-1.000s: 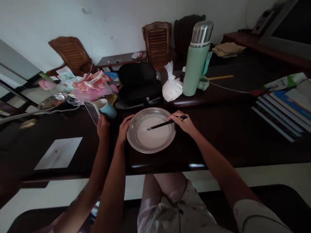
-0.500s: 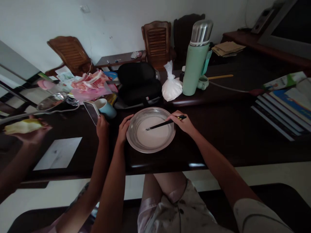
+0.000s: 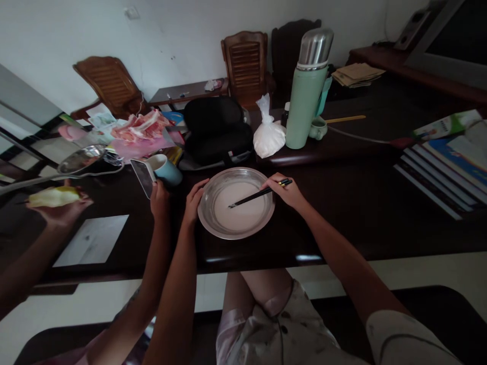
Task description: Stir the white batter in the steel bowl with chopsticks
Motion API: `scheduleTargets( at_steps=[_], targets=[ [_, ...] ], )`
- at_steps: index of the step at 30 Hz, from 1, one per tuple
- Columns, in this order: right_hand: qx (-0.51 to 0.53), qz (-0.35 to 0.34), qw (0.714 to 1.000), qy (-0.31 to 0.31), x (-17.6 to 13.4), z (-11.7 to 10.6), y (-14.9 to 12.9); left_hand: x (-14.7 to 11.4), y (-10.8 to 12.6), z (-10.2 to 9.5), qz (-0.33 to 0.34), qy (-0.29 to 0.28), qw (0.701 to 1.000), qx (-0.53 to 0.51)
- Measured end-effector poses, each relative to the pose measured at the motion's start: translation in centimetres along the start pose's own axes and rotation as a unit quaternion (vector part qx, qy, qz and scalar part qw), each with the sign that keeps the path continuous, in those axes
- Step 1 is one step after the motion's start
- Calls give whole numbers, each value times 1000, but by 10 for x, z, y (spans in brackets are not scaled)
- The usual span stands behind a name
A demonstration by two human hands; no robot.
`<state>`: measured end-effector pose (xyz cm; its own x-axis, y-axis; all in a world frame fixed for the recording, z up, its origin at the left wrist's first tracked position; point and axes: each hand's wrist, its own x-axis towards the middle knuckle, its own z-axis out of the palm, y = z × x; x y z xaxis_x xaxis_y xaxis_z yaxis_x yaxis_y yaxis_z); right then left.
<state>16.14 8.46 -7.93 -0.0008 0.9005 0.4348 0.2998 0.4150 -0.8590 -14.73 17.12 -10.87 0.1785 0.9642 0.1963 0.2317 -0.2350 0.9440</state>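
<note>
A wide metal bowl (image 3: 203, 218) stands near the front edge of the dark table, with a pale, milky batter-like liquid (image 3: 243, 215) in it. My left hand (image 3: 193, 204) grips the bowl's left side, fingers along the outer wall and rim. Over the right rim, my right hand (image 3: 286, 191) is closed on a pair of black chopsticks (image 3: 253, 196) with gold bands. Their tips dip into the liquid around the middle of the bowl. Behind the bowl sits a knotted clear bag of white powder (image 3: 268, 139).
Left of me, another person's hands hold a phone (image 3: 142, 177) and a partly peeled fruit (image 3: 55, 196). A blue cup (image 3: 169, 172), black bag (image 3: 215, 132) and raw meat (image 3: 140, 126) stand behind. A tall green thermos (image 3: 306, 106) and stacked books (image 3: 437, 177) lie right.
The other person's hand with the fruit has moved to the right. My hands, the bowl and the chopsticks look almost unchanged.
</note>
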Motion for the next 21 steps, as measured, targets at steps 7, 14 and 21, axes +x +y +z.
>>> scheduleTargets(
  at_steps=[7,14,21],
  targets=[
    [-21,5,995,100,3,-14,11,0,-1,0,14,4,1000,13],
    [29,21,999,23,1,-5,3,1,-5,-1,11,6,1000,0],
    [-51,-16,996,70,2,-9,7,1,-5,-1,3,7,1000,0]
  ],
)
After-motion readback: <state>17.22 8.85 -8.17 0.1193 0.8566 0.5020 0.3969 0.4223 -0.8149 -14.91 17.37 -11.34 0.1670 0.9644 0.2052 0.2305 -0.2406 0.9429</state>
